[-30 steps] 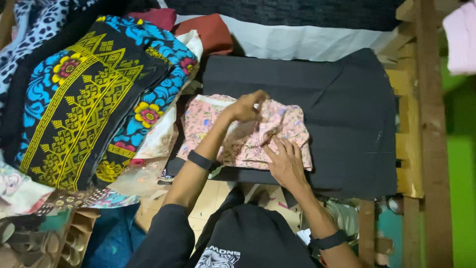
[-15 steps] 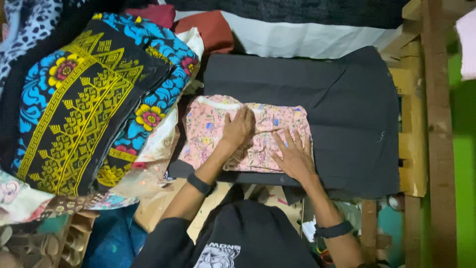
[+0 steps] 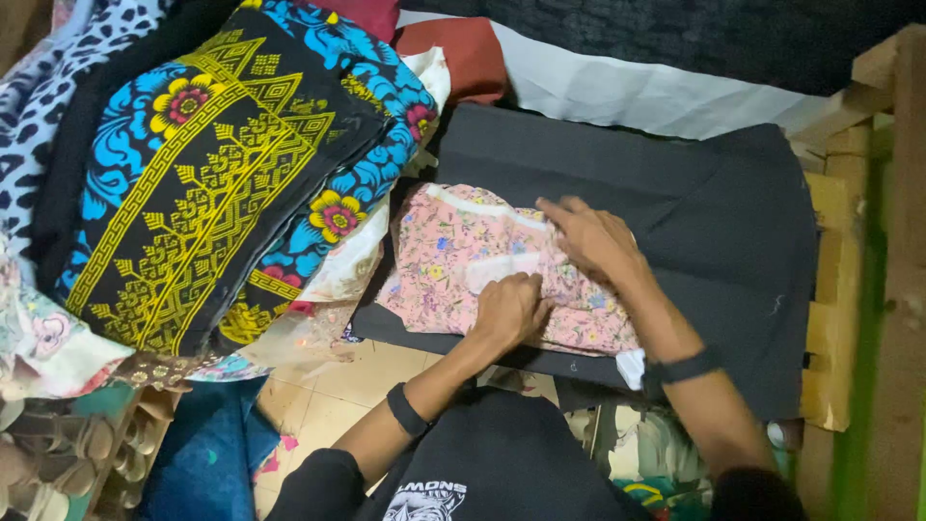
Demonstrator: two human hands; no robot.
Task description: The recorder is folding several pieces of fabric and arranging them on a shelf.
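Now we are pressing one pink floral cloth (image 3: 453,265) down with both hands as it is lying folded on one dark cloth (image 3: 694,222) that is covering the work surface. Our left hand (image 3: 511,309) is resting on the near edge of the pink cloth, its fingers curled loosely under, knuckles up, gripping nothing that we can see. Our right hand (image 3: 593,236) is lying flat on the cloth's far right part, its fingers spread open and pointing left. We are wearing two black wristbands, one (image 3: 407,410) on the left wrist and one (image 3: 680,369) on the right. Beside the pink cloth, on the left, one pile (image 3: 222,183) of fabrics is sitting, topped by a black, yellow and blue patterned piece. One wooden frame (image 3: 868,251) is standing along the right side, well apart from our hands.
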